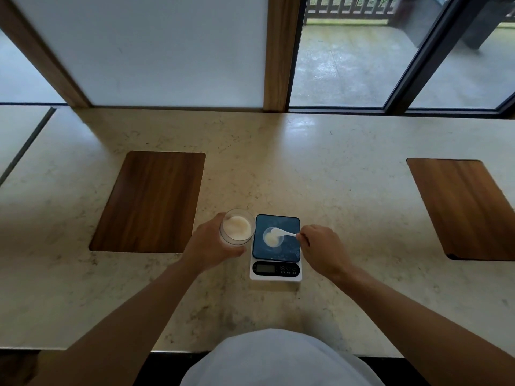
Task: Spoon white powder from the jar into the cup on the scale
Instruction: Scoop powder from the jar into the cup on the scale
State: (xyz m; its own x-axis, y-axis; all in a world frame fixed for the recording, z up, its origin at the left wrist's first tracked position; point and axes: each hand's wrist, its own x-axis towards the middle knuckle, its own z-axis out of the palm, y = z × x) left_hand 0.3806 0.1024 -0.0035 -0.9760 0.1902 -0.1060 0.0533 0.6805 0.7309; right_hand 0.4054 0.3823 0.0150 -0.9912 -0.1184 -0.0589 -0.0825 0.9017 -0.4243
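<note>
A clear jar (pixel 237 227) of white powder stands just left of the scale, gripped from the left side by my left hand (pixel 209 246). The white kitchen scale (pixel 276 247) has a dark blue platform and a display at its front. A small clear cup (pixel 272 237) holding some white powder sits in the middle of the platform. My right hand (pixel 320 249) pinches the handle end of a white spoon (pixel 282 232), whose bowl is over the cup's far rim.
The pale marble counter (pixel 334 176) carries two inset wooden boards, one at the left (pixel 152 200) and one at the right (pixel 462 208). A wall panel, a wooden post and glass doors rise behind the counter. The counter's near edge is by my body.
</note>
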